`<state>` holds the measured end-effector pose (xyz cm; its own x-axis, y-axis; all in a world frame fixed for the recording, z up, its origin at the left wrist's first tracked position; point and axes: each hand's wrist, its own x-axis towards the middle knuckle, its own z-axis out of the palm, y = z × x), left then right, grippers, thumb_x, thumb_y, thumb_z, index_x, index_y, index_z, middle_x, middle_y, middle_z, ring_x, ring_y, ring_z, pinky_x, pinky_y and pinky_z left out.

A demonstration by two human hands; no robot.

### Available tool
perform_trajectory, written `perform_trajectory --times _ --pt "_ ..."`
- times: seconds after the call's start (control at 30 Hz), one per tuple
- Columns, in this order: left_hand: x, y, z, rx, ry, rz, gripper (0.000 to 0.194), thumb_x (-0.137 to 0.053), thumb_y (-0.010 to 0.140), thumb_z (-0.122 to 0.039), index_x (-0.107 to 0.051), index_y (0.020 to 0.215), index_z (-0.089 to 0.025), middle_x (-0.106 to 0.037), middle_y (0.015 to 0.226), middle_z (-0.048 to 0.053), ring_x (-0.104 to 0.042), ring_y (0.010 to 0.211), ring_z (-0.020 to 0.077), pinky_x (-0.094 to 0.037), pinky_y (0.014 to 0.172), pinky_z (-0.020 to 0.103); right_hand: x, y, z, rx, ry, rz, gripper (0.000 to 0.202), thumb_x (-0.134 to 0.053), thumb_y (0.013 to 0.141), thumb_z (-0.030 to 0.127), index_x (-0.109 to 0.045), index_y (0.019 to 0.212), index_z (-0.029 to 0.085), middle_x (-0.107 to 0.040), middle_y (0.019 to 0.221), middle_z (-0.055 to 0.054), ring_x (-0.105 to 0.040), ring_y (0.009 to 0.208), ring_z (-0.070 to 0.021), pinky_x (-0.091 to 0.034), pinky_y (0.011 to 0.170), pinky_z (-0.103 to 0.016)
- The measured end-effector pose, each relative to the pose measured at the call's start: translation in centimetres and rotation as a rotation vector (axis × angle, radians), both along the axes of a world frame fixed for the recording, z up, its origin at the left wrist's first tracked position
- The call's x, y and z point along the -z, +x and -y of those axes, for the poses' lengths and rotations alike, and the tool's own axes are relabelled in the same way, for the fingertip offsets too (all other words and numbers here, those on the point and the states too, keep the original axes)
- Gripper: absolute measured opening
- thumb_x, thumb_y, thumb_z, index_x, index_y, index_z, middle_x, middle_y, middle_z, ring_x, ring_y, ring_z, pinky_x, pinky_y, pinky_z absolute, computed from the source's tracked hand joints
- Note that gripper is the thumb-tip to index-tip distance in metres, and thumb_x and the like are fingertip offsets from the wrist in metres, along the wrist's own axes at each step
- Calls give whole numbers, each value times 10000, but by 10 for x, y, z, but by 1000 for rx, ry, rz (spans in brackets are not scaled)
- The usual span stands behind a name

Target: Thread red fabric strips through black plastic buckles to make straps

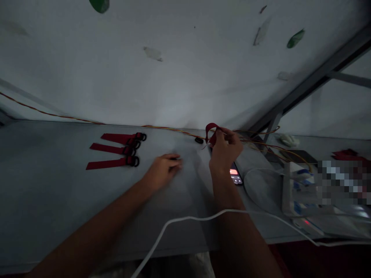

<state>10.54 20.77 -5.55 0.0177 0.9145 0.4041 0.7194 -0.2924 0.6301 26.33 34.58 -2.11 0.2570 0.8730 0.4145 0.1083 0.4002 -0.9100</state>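
My right hand (225, 148) is closed in a pinch on a red webbing strap (212, 126), which curls in a loop above the table. My left hand (164, 170), a little blurred, is closed at the fingertips around a small black piece (175, 158); its exact kind is too dark to tell. Between the hands, near the wall, lies a small black ring-like part (199, 140). To the left, three red straps with black buckles (110, 165) lie side by side, buckle ends toward my left hand.
A lit phone (236, 175) lies partly behind my right forearm. A white cable (197, 218) crosses in front of my right arm. At right stand a power strip (290, 189) and a metal frame (272, 123). Twisted wires (58, 115) run along the wall's foot.
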Motion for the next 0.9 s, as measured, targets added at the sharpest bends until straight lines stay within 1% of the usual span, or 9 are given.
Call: perform_trajectory --times 0.07,0.13,0.2,0.27,0.33,0.43,0.6,0.73,0.9 --pt "7 24 -13 120 16 -111 222 -619 902 -164 -759 1075 -163 -703 1219 144 -686 1113 266 -565 974 401 -4 -7 8 53 2 -104 344 -616 859 402 -694 1045 123 -582 699 -7 -613 543 -129 -495 441 -234" --pt "9 40 -22 139 30 -140 325 -656 889 -208 -698 1208 -162 -642 1326 157 -624 1223 283 -525 1044 419 -7 -14 15 56 53 -125 348 -626 864 407 -711 1050 126 -615 761 -25 -661 583 -140 -541 479 -249" --pt "9 47 -22 122 61 -202 423 -655 897 -254 -625 1302 -134 -574 1405 182 -551 1311 292 -477 1103 430 -5 -18 19 76 137 -85 351 -610 890 418 -723 1074 141 -636 905 -53 -697 658 -140 -584 559 -272" --pt "8 42 -15 113 99 -285 329 -614 921 -233 -654 1227 -117 -587 1382 178 -545 1307 281 -466 1113 421 1 -21 18 94 216 15 327 -586 919 412 -737 1088 176 -621 1009 -63 -702 733 -134 -597 646 -288" --pt "5 28 -5 100 134 -333 187 -564 937 -176 -710 1047 -134 -658 1266 140 -601 1210 251 -503 1063 401 10 -23 14 56 278 212 283 -579 933 380 -759 1068 208 -631 1002 -65 -682 808 -145 -581 731 -308" --pt "-6 -5 14 17 225 -347 194 -529 957 -176 -720 985 -158 -718 1087 96 -657 1007 213 -560 927 376 25 -23 4 -120 298 593 218 -598 925 294 -790 1003 227 -680 973 -82 -628 904 -184 -512 843 -353" --pt "-21 -78 55 -235 327 -400 144 -596 926 -238 -725 974 -194 -711 1012 68 -649 923 208 -536 911 390 38 -24 -1 -216 122 1003 238 -631 871 146 -810 916 296 -682 1142 -71 -511 1155 -283 -327 950 -463" --pt "-11 -119 94 -344 129 -388 255 -554 955 -363 -704 1123 -242 -689 1127 66 -656 1033 235 -520 970 407 38 -28 6 -326 69 1120 404 -550 855 43 -800 980 334 -683 1138 -62 -524 1152 -273 -296 940 -457" --pt "3 -127 114 -335 -43 -316 360 -507 958 -426 -666 1192 -203 -673 1192 99 -633 1101 270 -498 1006 446 35 -31 12 -407 135 1153 489 -499 837 6 -779 1042 350 -706 1181 -35 -553 1179 -280 -227 1015 -556"
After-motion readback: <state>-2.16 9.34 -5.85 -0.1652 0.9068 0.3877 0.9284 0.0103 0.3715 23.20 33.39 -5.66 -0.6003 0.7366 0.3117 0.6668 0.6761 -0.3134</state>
